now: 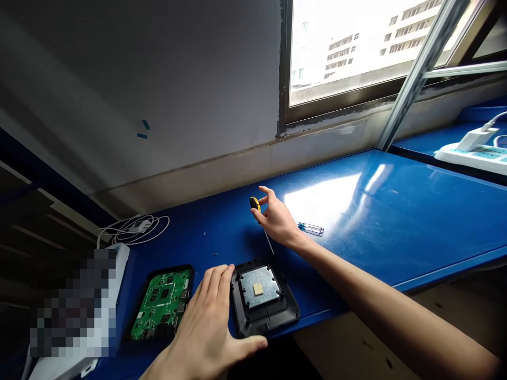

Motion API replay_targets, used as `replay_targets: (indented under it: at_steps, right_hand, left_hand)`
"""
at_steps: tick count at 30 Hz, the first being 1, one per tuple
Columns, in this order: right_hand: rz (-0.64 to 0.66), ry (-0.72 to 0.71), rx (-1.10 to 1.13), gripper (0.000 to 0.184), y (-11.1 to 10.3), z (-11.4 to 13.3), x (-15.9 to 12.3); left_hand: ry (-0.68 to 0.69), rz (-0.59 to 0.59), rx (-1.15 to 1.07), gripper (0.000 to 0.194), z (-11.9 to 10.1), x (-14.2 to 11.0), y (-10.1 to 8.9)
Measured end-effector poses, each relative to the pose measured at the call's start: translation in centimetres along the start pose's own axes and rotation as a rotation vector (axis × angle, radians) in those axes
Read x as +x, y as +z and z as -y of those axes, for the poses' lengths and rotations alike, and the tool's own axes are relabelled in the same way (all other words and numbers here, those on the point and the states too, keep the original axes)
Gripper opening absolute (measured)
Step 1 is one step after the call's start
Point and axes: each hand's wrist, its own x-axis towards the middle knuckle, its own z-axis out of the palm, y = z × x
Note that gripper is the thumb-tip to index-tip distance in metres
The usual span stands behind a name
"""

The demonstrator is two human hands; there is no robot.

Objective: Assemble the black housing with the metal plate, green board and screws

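Note:
My right hand (pixel 277 219) pinches the yellow-and-black handle of a screwdriver (pixel 269 241) between thumb and fingers. The thin shaft slants down, its tip near the back edge of a black plastic housing cover (pixel 291 311). On that cover lies a metal plate (pixel 253 274) with a small pale-yellow square pad (pixel 258 289) at its middle. My left hand (pixel 214 316) rests along the cover's left side, fingers stretched out and thumb spread near the front edge. To its left sits a green circuit board (pixel 162 301) in a black shell, partly hidden by that hand.
Two tiny screws lie on the blue table (pixel 336 274) behind the cover. Blue-and-clear slim items (pixel 311 228) lie beyond my right wrist. A coiled white cable (pixel 138 227) and a white device (pixel 122 256) are at left. A power strip (pixel 471 155) stands far right, beyond a metal post (pixel 406 100).

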Motion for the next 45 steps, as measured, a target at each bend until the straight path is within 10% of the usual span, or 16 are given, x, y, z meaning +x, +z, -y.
replay_targets:
  at_steps: [8,16,28,45]
  right_hand:
    - [0.014,-0.016,0.004,0.067,0.3,-0.5,0.0]
    - [0.042,-0.059,-0.024,0.066,0.8,-1.0,0.0]
    - [0.093,-0.057,-0.058,0.065,1.1,-1.5,0.2]
    - [0.107,-0.088,-0.058,0.060,1.3,-1.9,0.5]
  left_hand:
    - [-0.154,0.021,-0.067,0.109,-0.3,-1.0,-0.4]
    - [-0.018,-0.141,-0.171,0.099,1.0,-0.6,-0.3]
    - [-0.074,-0.099,-0.237,0.102,4.7,7.1,-10.8]
    - [-0.134,-0.308,-0.555,0.092,8.1,8.0,-12.3]
